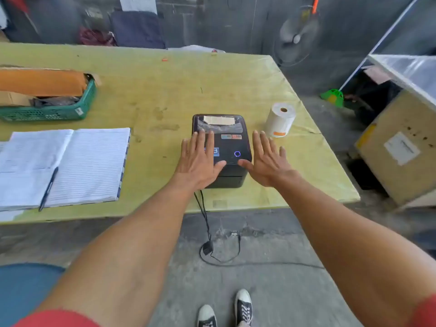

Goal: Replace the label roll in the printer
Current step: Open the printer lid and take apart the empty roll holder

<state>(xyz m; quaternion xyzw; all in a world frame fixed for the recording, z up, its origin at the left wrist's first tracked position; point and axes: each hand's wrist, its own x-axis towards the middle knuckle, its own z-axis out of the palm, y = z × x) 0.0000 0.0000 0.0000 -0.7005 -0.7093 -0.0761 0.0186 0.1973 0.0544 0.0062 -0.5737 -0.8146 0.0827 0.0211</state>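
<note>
Two bare hands are all we have over the work. Our left hand (200, 161) lies flat, fingers spread, over the left part of the black label printer (232, 147), its thumb reaching toward the middle of the lid. Our right hand (267, 161) is open too, fingers splayed, at the printer's right edge, with the thumb tip near the front of the lid; whether the palm touches the casing or hovers beside it we cannot tell from this angle. Neither hand grips anything.

The printer sits near the front edge of the yellow-green table (153, 95), lid closed, a ring light (237, 154) glowing blue on top and a clear window (219, 122) at the back of the lid showing pale paper inside. A black cable (205, 215) drops from its front down to the concrete floor.

The white label roll (280, 122) stands upright on the table just behind and to the right of the printer, apart from it, with an orange mark near its base.

On the left we see an open lined notebook (82, 161) with a pen (48, 188) lying across it, and behind that a green plastic basket (47, 112).
</note>
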